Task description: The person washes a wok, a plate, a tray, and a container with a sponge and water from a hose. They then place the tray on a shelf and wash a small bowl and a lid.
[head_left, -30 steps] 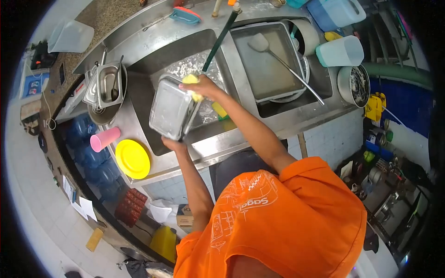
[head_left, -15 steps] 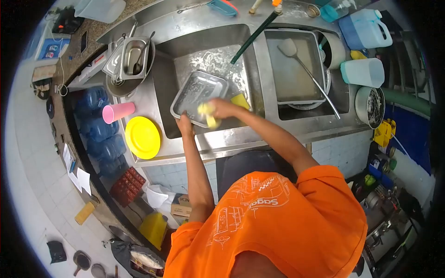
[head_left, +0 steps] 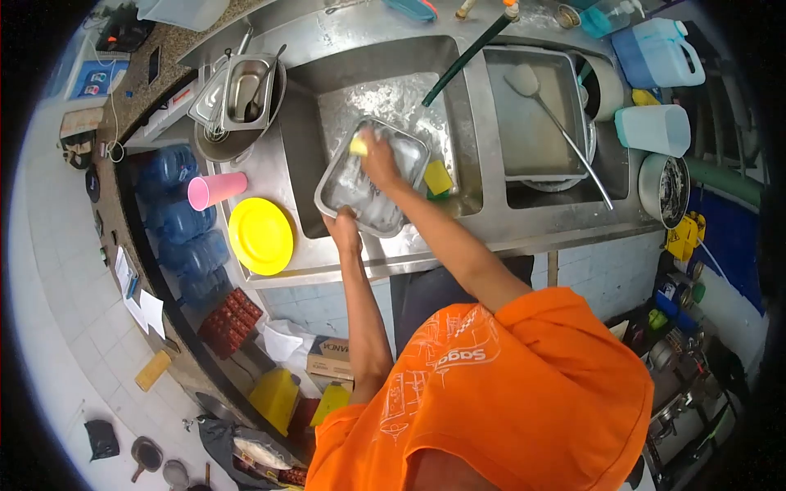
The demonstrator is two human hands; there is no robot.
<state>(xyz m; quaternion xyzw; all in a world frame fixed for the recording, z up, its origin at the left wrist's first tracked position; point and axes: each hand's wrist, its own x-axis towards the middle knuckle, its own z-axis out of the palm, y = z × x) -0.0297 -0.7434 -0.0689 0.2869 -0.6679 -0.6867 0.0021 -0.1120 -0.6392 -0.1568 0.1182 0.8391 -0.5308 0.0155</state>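
A rectangular metal pan (head_left: 389,204) with whitish suds inside is tilted over the left sink basin (head_left: 303,155). My left hand (head_left: 344,229) grips its near left edge. Inside the pan, toward its far left side, my right hand (head_left: 378,159) holds a yellow sponge (head_left: 359,146) against the surface. Just right of the pan, a second yellow sponge (head_left: 438,177) with a green side lies in the basin. A dark green hose (head_left: 467,64) hangs over the basin's far right part.
A yellow plate (head_left: 260,236) and a pink cup (head_left: 217,190) are on the left ledge, below stacked metal containers (head_left: 246,90). The right basin holds a water-filled tray (head_left: 532,135) with a long-handled spatula (head_left: 565,135). Containers (head_left: 652,129) and a pot (head_left: 663,190) stand farther right.
My right hand and its sponge have moved from the pan's near side to its far left part. The pan shows more suds and sits slightly farther right in view.
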